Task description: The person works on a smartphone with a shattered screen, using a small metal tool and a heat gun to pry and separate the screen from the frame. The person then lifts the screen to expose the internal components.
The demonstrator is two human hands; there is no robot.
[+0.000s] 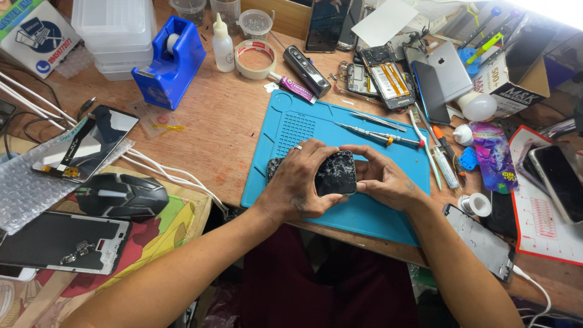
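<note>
Here both hands, left hand [296,182] and right hand [382,179], grip the cracked phone [335,173] over the blue mat [316,124], seemingly prying at its glass, which likely wants steady thumb pressure next.

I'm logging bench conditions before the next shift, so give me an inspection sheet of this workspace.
Surface: wooden table with a blue work mat.
Job's things: phone with cracked glass, held over the mat.
Clutter: screwdrivers, blue tape dispenser, tape roll, opened phones, computer mouse, bubble wrap.
Grippers: left hand and right hand both grip the phone.
Cables: white cables trail across the left side.
Surroundings: stacked plastic boxes; nobody else seen.
</note>
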